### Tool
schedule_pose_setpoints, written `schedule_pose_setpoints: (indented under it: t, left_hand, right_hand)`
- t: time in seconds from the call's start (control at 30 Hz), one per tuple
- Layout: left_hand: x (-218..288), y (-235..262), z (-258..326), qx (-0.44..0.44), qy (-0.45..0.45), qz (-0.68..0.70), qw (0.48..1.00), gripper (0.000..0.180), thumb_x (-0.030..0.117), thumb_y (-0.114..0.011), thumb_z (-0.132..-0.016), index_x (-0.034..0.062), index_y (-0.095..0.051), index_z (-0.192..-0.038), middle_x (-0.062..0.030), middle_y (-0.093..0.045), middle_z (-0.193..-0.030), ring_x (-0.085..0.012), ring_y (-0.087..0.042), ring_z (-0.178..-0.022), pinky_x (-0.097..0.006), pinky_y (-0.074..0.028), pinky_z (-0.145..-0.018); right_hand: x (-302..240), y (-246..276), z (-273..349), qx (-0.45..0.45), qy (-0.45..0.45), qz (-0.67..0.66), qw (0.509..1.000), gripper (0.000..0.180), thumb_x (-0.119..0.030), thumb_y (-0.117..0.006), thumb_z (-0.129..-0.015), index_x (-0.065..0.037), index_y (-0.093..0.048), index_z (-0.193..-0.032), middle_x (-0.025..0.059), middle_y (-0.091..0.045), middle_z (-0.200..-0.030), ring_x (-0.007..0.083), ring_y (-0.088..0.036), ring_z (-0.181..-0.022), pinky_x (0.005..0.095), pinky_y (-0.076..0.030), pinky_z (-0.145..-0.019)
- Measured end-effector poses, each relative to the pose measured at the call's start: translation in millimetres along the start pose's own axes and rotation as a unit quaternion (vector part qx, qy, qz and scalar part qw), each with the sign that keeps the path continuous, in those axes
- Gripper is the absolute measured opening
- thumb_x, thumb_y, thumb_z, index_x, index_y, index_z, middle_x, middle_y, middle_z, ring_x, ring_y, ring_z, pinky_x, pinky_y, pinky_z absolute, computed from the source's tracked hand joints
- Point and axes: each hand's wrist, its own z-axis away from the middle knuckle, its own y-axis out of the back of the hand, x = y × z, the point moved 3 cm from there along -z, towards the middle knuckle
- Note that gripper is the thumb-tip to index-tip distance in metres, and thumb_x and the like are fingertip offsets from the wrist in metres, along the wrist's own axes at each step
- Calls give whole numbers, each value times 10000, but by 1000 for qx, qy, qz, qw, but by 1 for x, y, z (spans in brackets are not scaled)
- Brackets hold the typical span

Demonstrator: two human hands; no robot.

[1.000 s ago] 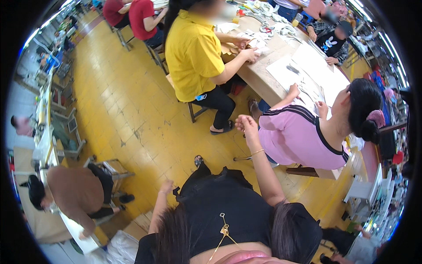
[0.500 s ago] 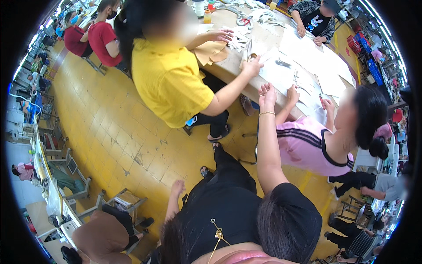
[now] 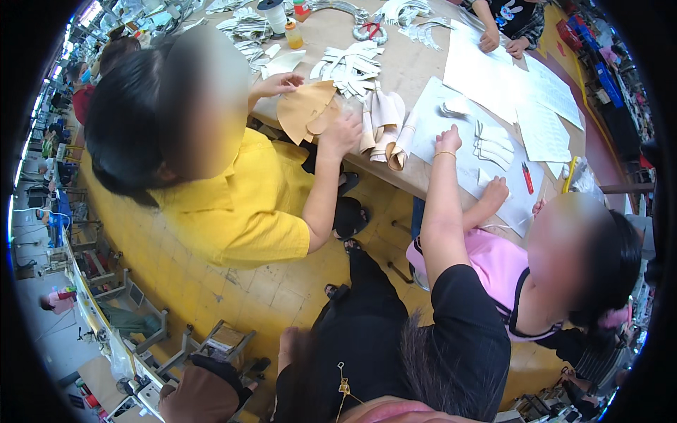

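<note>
My right hand (image 3: pixel 448 139) reaches out over the table (image 3: pixel 310 65), above a white sheet (image 3: pixel 430 113). Its fingers are curled closed; what they hold, if anything, is hidden. Just beyond it lies a small stack of white cut pieces (image 3: pixel 455 107), with more curved white pieces (image 3: pixel 494 145) to the right. Rolled pale pink pieces of material (image 3: pixel 386 123) lie to its left. My left hand (image 3: pixel 288 344) hangs low by my side, touching nothing visible, its fingers too indistinct to read.
A co-worker in yellow (image 3: pixel 240 204) handles tan flat pieces (image 3: pixel 305 113) at the left. Another in pink (image 3: pixel 486 264) sits close to my right arm, near red-handled snips (image 3: pixel 527 178). White strips (image 3: pixel 350 67), a thread spool (image 3: pixel 273 15) and an amber bottle (image 3: pixel 293 34) stand farther back.
I have come closer to the table, and more of its top shows. My right hand is now over the white sheet by the small stack. My left hand is lower in view.
</note>
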Motion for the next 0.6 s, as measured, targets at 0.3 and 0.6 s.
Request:
schedule_pose_setpoints:
  t: [0.3, 0.6]
  left_hand:
    - [69, -1, -25, 76, 381, 144, 910, 278, 279, -540, -944, 41, -568, -1084, -69, -604, -863, -148, -584, -633, -282, -469, -550]
    - [83, 13, -35, 98, 377, 107, 915, 327, 294, -570, -913, 18, -583, -1087, -68, -603, -815, -177, -646, -623, -299, -496, -526]
  right_hand:
    - [-29, -49, -64, 108, 93, 119, 983, 302, -231, -750, -802, -15, -557, -884, 121, -629, -970, 282, -653, -836, 435, -535, -786]
    - [-23, -82, -107, 149, 84, 334, 927, 819, -157, -863, -635, 89, -413, -1274, 194, -550, -1227, 367, -648, -972, 379, -565, -827]
